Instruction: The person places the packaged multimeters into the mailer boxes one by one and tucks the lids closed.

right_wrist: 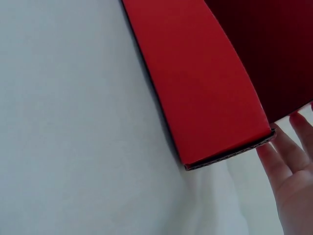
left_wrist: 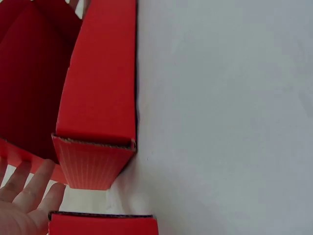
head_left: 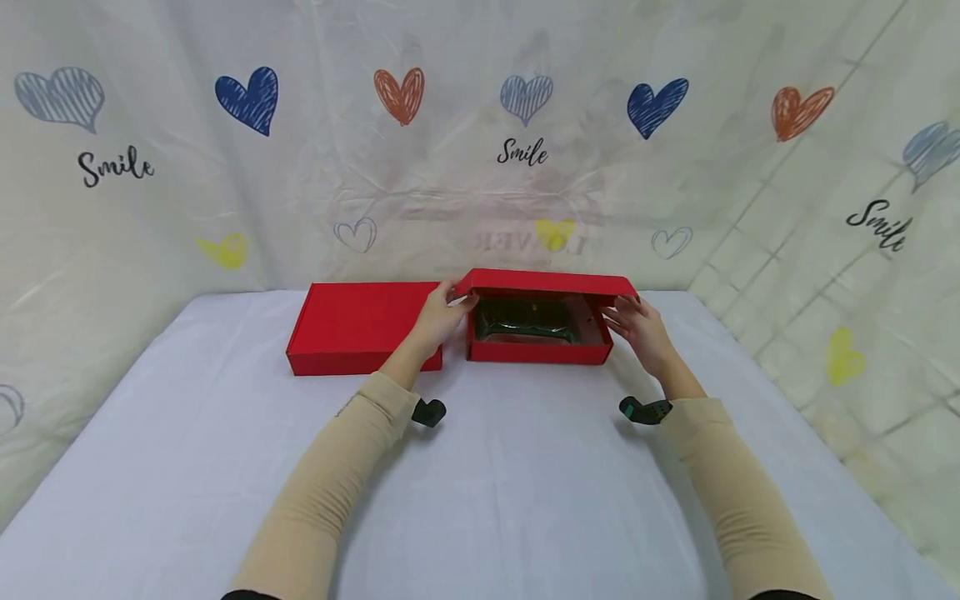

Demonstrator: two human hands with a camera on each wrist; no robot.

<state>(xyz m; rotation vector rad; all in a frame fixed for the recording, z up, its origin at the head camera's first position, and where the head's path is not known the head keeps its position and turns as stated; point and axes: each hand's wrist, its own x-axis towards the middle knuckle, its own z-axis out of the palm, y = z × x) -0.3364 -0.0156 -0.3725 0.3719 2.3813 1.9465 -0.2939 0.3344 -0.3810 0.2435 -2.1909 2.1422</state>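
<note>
A red cardboard box (head_left: 540, 353) stands on the table with its hinged lid (head_left: 547, 282) partly raised. Inside lies a dark, glossy thing (head_left: 525, 320) in clear wrapping, its kind unclear. My left hand (head_left: 444, 313) is at the lid's left end; in the left wrist view its fingers (left_wrist: 36, 186) reach along the side flap. At the opposite end is my right hand (head_left: 641, 327), fingertips close under the lid's corner. In the right wrist view these fingers (right_wrist: 288, 147) are extended and spread beside the box's corner.
A second red box (head_left: 367, 325), closed, sits just left of the open one, close by my left wrist. White cloth (head_left: 525, 483) covers the table. Behind hangs a pale sheet (head_left: 450, 175) printed with hearts and "Smile".
</note>
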